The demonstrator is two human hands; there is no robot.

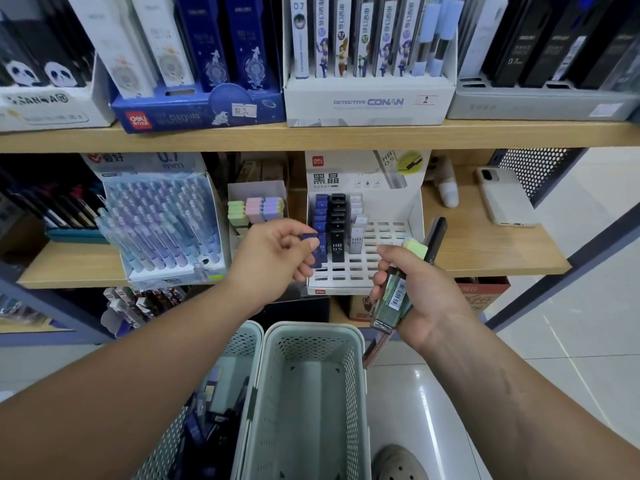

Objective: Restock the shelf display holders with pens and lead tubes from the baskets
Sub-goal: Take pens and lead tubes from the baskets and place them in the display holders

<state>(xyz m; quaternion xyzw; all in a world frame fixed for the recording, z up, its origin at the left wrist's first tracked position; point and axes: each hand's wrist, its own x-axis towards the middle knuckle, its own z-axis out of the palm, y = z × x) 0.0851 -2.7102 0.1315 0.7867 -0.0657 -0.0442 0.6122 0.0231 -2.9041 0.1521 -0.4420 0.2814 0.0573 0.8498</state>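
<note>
My left hand (pixel 277 258) pinches a dark blue lead tube (pixel 318 249) by its top, right in front of the blue column of the white lead-tube display holder (pixel 388 268) on the middle shelf. That holder carries a blue, a black and a white column of tubes at its left; its other slots are bare. My right hand (pixel 415 296) grips a bundle of lead tubes (pixel 394 296), green-tinted with a barcode, pale green caps and a black one sticking up. Two pale green baskets stand below: the near basket (pixel 311 344) and the left basket (pixel 242 344) with dark items inside.
A tray of pastel pens (pixel 162 223) and a box of pastel-capped tubes (pixel 256 209) stand left of the holder. A white phone (pixel 502 199) lies on the shelf at right. The upper shelf (pixel 311 135) bears several pen boxes. My shoe (pixel 398 462) shows beside the basket.
</note>
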